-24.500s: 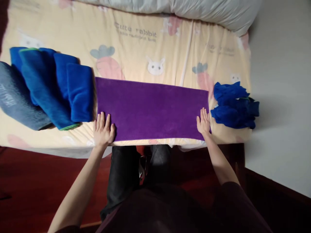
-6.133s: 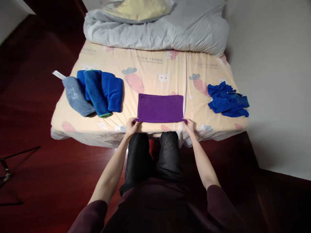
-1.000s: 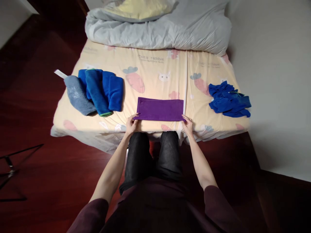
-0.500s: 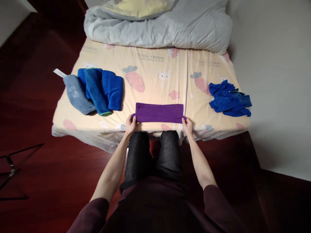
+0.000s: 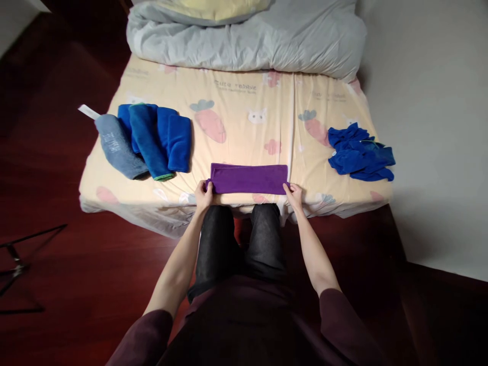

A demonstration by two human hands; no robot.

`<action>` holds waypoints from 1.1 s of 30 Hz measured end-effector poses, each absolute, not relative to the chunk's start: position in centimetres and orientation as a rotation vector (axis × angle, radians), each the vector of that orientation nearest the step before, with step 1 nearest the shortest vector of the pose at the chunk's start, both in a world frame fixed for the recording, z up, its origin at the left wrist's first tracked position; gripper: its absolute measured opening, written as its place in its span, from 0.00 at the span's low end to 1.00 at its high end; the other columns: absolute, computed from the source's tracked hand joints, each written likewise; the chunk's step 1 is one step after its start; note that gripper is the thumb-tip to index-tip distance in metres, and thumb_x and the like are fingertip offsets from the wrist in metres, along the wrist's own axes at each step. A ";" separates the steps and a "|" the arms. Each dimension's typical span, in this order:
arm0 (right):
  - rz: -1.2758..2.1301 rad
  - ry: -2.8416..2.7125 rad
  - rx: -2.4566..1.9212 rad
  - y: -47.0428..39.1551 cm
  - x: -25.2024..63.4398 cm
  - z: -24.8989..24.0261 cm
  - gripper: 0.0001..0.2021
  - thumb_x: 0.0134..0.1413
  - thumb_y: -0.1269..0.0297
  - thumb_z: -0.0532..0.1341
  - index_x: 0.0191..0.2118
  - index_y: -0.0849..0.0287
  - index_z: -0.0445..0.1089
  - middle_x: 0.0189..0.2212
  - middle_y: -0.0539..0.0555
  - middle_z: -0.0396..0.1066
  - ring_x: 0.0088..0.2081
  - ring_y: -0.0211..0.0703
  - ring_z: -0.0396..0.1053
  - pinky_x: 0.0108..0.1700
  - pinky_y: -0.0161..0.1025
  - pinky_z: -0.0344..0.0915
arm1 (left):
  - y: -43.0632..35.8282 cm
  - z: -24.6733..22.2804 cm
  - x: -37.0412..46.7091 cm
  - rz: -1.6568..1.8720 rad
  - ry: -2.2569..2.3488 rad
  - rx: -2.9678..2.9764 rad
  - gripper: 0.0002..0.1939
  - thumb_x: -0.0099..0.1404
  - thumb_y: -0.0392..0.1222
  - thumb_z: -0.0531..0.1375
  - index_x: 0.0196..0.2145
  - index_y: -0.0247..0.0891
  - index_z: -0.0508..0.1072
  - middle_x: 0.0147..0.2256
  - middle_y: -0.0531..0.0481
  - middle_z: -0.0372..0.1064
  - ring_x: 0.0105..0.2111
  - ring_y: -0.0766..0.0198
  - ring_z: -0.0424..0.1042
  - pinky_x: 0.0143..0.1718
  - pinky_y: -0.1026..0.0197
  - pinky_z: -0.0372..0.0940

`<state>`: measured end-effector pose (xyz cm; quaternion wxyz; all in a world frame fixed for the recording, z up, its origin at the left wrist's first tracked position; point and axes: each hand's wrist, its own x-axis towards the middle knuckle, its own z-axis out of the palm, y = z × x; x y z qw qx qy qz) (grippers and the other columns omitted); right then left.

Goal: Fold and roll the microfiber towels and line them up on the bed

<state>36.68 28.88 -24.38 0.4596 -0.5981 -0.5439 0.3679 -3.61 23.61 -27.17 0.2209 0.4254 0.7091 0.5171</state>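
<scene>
A purple cloth (image 5: 248, 179), folded into a long flat strip, lies near the front edge of the bed (image 5: 244, 134). My left hand (image 5: 204, 194) pinches its near left corner between thumb and fingers. At the near right corner, my right hand (image 5: 293, 195) grips the cloth the same way. To the left lie several rolled or folded cloths: a grey-blue one (image 5: 120, 147) with a white tag, a blue one with green edging (image 5: 150, 142), and more blue ones (image 5: 179, 142). Crumpled blue cloths (image 5: 360, 153) are heaped on the right.
A grey quilt (image 5: 244, 46) lies bunched across the far side of the bed, with a yellow item (image 5: 217, 9) on it. Black stand legs (image 5: 17, 267) are on the dark red floor at the left. A pale wall (image 5: 430, 127) borders the right side.
The view has shifted slightly. Both hands keep hold of the purple cloth's near corners, and its upper layer's left end sits slightly differently.
</scene>
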 end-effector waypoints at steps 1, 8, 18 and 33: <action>0.903 -1.329 -1.484 28.9 36.7 -24.4 0.27 0.51 0.35 0.66 0.25 0.55 0.63 0.20 0.44 0.54 0.24 0.36 0.53 0.26 0.36 0.56 | 23.6 -27.1 -3.5 1.438 1.965 1.168 0.16 0.66 0.56 0.61 0.32 0.41 0.70 0.25 0.54 0.64 0.27 0.64 0.63 0.31 0.60 0.63; 0.895 -1.302 -1.483 29.1 36.9 -25.0 0.26 0.49 0.36 0.68 0.27 0.56 0.67 0.19 0.44 0.58 0.23 0.36 0.56 0.26 0.36 0.58 | 23.3 -26.5 -2.8 1.440 2.036 1.168 0.12 0.64 0.51 0.61 0.37 0.41 0.72 0.29 0.52 0.70 0.29 0.62 0.68 0.34 0.59 0.66; 0.714 -1.318 -1.542 29.0 36.5 -25.6 0.20 0.53 0.47 0.69 0.42 0.57 0.69 0.28 0.48 0.67 0.28 0.38 0.64 0.34 0.37 0.69 | 23.2 -26.7 -2.9 1.520 1.951 1.290 0.13 0.65 0.47 0.63 0.46 0.41 0.75 0.47 0.43 0.76 0.43 0.58 0.75 0.44 0.56 0.71; 0.745 -1.676 -1.394 28.4 37.1 -24.5 0.20 0.59 0.50 0.68 0.51 0.56 0.79 0.57 0.62 0.65 0.58 0.52 0.68 0.63 0.47 0.70 | 22.6 -24.8 -3.5 1.225 1.723 1.699 0.27 0.58 0.54 0.73 0.51 0.42 0.76 0.53 0.41 0.76 0.56 0.45 0.69 0.63 0.42 0.59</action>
